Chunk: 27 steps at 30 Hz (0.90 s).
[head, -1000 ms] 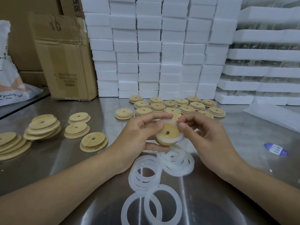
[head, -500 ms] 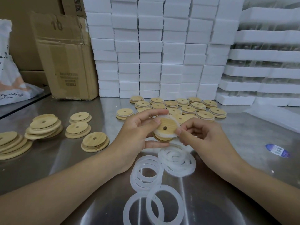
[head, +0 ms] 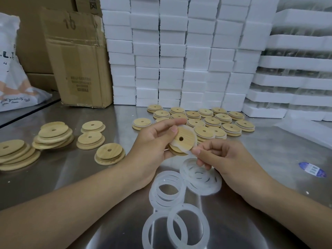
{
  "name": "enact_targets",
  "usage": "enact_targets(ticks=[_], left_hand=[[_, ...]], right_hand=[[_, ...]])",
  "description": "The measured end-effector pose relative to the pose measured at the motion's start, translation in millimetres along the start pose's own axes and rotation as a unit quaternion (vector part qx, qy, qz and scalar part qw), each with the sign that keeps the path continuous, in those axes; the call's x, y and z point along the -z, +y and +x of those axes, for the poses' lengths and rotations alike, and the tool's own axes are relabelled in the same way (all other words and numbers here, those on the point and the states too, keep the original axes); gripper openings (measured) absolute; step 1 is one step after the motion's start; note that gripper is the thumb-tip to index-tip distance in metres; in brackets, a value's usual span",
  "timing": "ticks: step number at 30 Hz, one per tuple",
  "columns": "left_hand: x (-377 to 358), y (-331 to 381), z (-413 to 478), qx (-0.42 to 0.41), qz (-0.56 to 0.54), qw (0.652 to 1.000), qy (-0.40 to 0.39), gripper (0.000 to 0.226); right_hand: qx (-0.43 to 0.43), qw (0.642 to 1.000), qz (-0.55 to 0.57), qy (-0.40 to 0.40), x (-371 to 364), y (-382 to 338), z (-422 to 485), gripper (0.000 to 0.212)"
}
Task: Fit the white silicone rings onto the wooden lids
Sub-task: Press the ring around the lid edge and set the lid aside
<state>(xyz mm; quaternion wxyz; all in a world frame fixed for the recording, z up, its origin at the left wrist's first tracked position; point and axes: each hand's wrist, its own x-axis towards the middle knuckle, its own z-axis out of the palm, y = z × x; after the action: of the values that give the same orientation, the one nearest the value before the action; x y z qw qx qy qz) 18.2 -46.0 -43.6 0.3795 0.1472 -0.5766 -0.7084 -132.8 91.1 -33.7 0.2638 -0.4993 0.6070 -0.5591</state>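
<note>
My left hand (head: 154, 141) grips a round wooden lid (head: 183, 141) with a centre hole, tilted toward me above the table. A white silicone ring (head: 179, 147) lies partly stretched around the lid's stepped face. My right hand (head: 221, 159) pinches the ring's lower right edge at the lid. Loose white rings (head: 168, 191) lie in overlapping piles on the steel table (head: 71, 169) just below my hands. Bare lids (head: 53, 135) sit in stacks at the left. Lids fitted with rings (head: 212, 121) stand in rows behind my hands.
Stacked white foam blocks (head: 172, 56) wall off the back, with foam trays (head: 296, 78) at the right. A cardboard box (head: 77, 60) and a white bag (head: 14, 78) stand at the back left. A blue label (head: 312, 169) and a plastic sheet (head: 305, 130) lie at the right.
My right hand slid from the lid's upper right edge down to its lower right edge, working the ring around. The lid tilted and rose slightly in my left hand.
</note>
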Motion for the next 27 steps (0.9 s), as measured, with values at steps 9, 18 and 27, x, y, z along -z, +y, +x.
enact_targets(ticks=[9,18,27], left_hand=[[-3.1,5.0,-1.5,-0.004,0.02,0.999,-0.036,0.031],[-6.6,2.8,-1.4,-0.025,0.065,0.996,-0.053,0.027],[-3.9,2.7,-2.8,-0.009,0.049,0.999,0.02,0.032]], right_hand=[[-0.035,0.998,0.013,0.043,-3.7,-1.0,-4.2,0.023],[-0.03,0.999,0.031,0.028,-1.0,-0.1,-5.3,0.013],[-0.032,0.994,0.047,0.093,-0.9,-3.4,-6.8,0.013]])
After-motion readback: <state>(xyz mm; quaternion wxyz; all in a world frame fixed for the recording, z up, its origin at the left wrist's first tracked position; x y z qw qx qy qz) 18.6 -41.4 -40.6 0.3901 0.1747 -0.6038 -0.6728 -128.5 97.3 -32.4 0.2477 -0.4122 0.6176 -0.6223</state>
